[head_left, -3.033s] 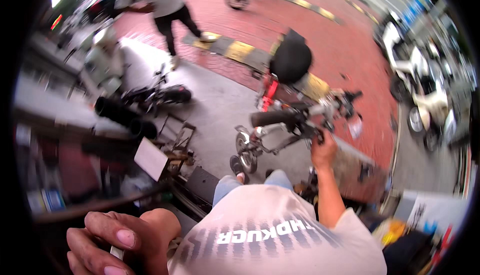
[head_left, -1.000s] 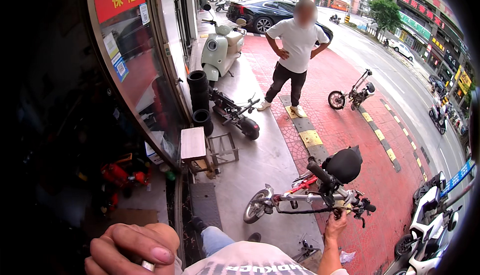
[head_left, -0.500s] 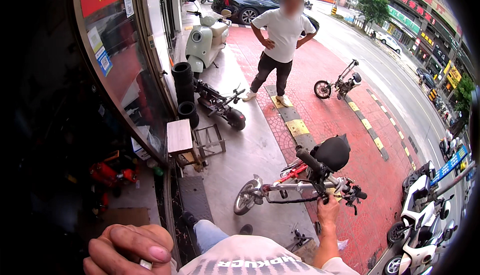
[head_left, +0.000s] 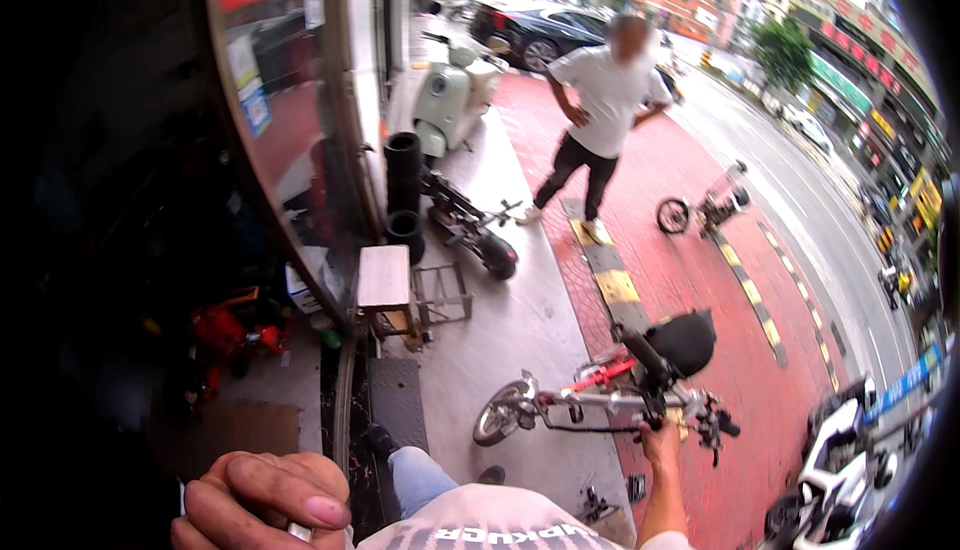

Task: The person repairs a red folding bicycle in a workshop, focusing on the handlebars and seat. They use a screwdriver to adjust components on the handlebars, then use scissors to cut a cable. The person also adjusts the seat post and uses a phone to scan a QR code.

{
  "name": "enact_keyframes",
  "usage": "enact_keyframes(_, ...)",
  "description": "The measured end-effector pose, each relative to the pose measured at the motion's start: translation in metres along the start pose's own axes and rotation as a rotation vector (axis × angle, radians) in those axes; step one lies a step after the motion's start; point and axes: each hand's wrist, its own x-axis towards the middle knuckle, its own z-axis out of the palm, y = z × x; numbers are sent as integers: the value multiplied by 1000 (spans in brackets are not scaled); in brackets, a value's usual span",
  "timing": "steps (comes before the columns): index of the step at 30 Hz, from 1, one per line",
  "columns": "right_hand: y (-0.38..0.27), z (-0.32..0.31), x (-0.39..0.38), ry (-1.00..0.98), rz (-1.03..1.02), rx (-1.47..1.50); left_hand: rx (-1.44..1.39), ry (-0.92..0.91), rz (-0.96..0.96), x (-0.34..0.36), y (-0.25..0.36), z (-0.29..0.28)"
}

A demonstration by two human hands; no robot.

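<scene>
My right hand [head_left: 660, 440] is closed around part of a small folding bike [head_left: 605, 402] near its handlebar, at arm's length to the right. The bike has a silver frame, a red section, black grips and a black saddle [head_left: 682, 342]. Its near wheel [head_left: 503, 412] points left over the grey paving. Close at the lower left, my left hand [head_left: 265, 495] is curled with the thumb over the fingers. A small pale piece [head_left: 298, 530] shows under the thumb; what it is I cannot make out.
A person in a white shirt [head_left: 612, 100] stands ahead, hands on hips. On the left are a glass door [head_left: 285, 140], a stool [head_left: 385, 278], stacked tyres [head_left: 403, 175], a black scooter [head_left: 470, 225] and a pale green scooter [head_left: 450, 100]. White motorbikes [head_left: 835, 460] stand at the right.
My view has turned left, so the surroundings sit farther right and lower. Both hands keep their grip, and the bike stays in nearly the same place before me.
</scene>
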Motion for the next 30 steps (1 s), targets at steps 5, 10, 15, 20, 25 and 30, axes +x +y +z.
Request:
enact_keyframes(5, 34, 0, 14, 184, -190, -82, 92, 250, -3, -10, 31, -14)
enact_keyframes(10, 59, 26, 33, 322, -157, -387, 77, 440, 101, -33, 56, -9)
enact_keyframes(15, 66, 30, 20, 468, -119, -687, 69, 480, 118, -32, 64, -15)
enact_keyframes(20, 41, -17, -20, 385, -255, -813, 97, 546, 104, -25, 66, -7)
enact_keyframes(25, 51, -25, 7, 286, -259, -674, 128, 552, 151, -24, 67, -5)
enact_keyframes(30, -14, -43, -37, 346, -296, -771, 215, 585, 148, -26, 53, -5)
